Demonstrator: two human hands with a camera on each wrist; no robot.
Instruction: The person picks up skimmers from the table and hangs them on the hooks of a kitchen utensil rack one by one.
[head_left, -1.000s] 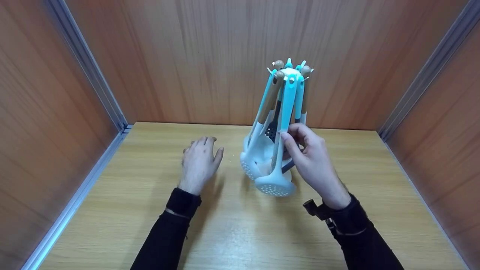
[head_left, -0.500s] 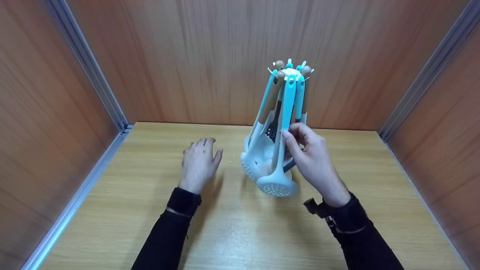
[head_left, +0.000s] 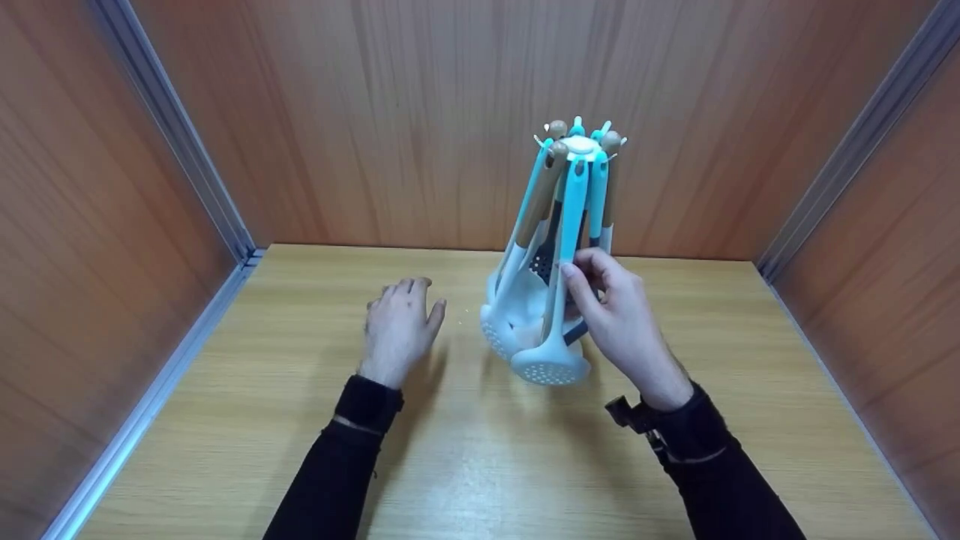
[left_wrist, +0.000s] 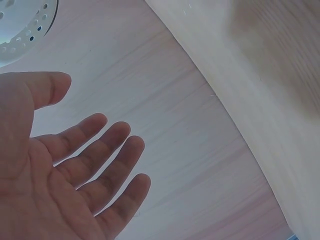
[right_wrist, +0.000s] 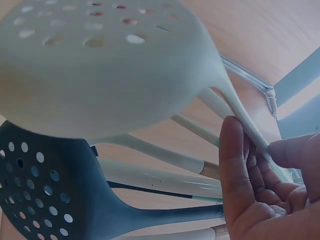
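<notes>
In the head view, my right hand (head_left: 616, 311) pinches a pale skimmer (head_left: 550, 364) by its stem, just below the turquoise handle, between thumb and fingers. The handle's top end lies against the white hub of a utensil stand (head_left: 580, 145); whether its hole is still on a hook I cannot tell. The right wrist view shows the skimmer's perforated head (right_wrist: 115, 90) up close, with the thumb on its stem. My left hand (head_left: 397, 326) hovers over or rests on the table to the left, holding nothing; its fingers are spread loosely in the left wrist view.
Several other utensils hang round the stand, among them a dark perforated one (right_wrist: 40, 185) and a pale one with a brown handle (head_left: 541, 195). The table (head_left: 465, 465) is bounded by a wooden back wall (head_left: 390, 127) and wooden side walls with metal edging.
The skimmer has shifted slightly left, and its head has risen a little in the last half second. Its handle's top sits lower against the hub. My left hand stays nearly still.
</notes>
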